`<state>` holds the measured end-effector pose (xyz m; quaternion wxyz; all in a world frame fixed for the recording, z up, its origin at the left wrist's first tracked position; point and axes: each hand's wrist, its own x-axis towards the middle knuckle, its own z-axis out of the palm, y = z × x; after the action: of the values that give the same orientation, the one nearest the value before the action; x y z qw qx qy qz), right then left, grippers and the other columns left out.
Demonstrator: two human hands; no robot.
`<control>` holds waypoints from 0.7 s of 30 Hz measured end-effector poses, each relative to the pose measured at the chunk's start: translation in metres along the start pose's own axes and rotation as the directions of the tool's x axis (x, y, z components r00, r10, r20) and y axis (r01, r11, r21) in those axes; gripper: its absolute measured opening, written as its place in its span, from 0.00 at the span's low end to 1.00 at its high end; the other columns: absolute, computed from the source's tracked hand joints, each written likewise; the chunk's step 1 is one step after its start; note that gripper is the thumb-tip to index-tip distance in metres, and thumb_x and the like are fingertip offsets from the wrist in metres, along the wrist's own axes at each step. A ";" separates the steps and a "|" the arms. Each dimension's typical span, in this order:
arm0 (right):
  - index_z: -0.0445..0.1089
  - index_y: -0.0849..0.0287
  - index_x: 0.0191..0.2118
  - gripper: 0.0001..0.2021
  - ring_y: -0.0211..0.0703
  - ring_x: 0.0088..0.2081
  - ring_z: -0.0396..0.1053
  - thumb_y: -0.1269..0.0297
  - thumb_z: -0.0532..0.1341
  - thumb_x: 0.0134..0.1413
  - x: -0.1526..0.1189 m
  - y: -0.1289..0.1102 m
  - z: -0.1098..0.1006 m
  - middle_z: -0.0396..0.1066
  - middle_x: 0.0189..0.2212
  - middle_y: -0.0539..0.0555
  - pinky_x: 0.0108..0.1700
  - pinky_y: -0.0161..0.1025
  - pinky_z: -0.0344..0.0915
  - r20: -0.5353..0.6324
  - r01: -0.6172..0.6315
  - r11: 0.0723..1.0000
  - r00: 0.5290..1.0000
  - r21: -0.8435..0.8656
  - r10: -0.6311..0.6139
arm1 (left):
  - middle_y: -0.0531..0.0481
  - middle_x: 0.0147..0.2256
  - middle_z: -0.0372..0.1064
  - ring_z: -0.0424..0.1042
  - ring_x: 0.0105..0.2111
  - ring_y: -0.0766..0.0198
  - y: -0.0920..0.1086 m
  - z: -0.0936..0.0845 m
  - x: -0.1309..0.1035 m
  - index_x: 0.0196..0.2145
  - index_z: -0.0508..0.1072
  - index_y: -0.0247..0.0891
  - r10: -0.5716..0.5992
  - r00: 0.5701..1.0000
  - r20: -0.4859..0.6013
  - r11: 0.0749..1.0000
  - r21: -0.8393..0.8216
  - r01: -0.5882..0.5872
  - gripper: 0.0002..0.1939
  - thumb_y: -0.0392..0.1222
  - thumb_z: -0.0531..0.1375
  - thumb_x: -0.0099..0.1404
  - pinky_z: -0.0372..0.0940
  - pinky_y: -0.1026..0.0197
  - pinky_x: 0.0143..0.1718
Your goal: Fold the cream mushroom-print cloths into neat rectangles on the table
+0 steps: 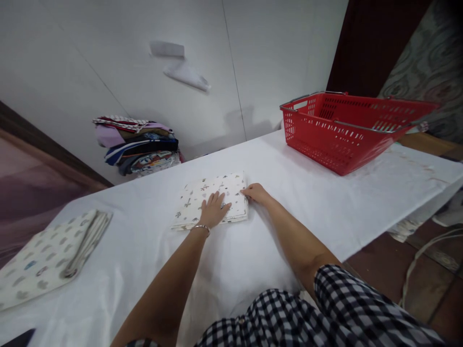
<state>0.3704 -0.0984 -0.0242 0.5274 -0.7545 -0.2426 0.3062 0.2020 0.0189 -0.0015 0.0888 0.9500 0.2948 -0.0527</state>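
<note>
A folded white cloth (195, 196) with a small grey and brown print lies flat on the white-covered table (285, 188). My left hand (214, 209) rests on its top with the fingers spread; a bracelet circles that wrist. At the cloth's right edge, my right hand (256, 193) is closed, thumb and fingertips pinching the folded layers. The lower layers are mostly hidden beneath the top one.
A red plastic basket (325, 135) with metal handles stands at the right rear. Another folded printed cloth (47, 255) lies at the left. Stacked clothes (141, 144) sit beyond the far edge by the wall. A dark flat object (20, 339) shows at the lower left corner.
</note>
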 end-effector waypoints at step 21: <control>0.59 0.59 0.15 0.11 0.31 0.12 0.52 0.72 0.61 0.40 -0.011 -0.007 -0.010 0.55 0.07 0.44 0.16 0.31 0.46 0.158 -0.077 0.997 0.984 -0.032 0.081 | 0.48 0.67 0.36 0.36 0.66 0.51 0.011 0.009 -0.015 0.65 0.48 0.45 0.177 0.983 -0.040 0.983 0.065 -0.175 0.32 0.59 0.40 0.68 0.39 0.39 0.63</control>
<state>0.3702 -0.1102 -0.0126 0.4842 -0.7433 -0.2576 0.3831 0.1956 -0.0002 -0.0060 0.0574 0.9755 0.2098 -0.0317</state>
